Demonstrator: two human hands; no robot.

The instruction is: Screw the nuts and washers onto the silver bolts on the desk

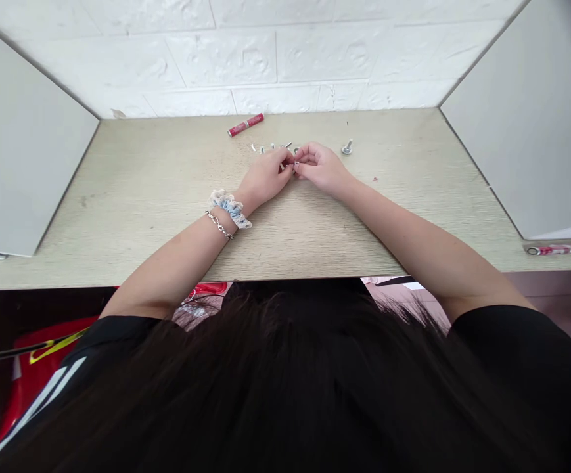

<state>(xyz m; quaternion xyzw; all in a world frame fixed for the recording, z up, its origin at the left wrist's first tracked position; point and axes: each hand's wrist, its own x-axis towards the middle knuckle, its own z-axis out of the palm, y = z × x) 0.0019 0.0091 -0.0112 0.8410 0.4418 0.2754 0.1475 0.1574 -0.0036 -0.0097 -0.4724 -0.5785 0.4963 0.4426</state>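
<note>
Over the middle of the wooden desk [285, 249], my left hand [267, 176] and my right hand [322, 169] meet at the fingertips. Both are closed in a pinch around something tiny between them, too small to name. Just behind the fingers lie several small metal pieces, among them a screw [288, 144] and a short piece [262, 150]. To the right of my right hand, a silver bolt [348, 147] stands on its wide round head. A red tube [246, 125] lies behind and left of the small pieces.
White brick wall [315, 52] closes off the back. Grey panels stand at the left [23, 151] and right [536, 118]. A second red tube [564, 249] lies at the right front edge. A tiny reddish bit [375, 179] rests beyond my right forearm.
</note>
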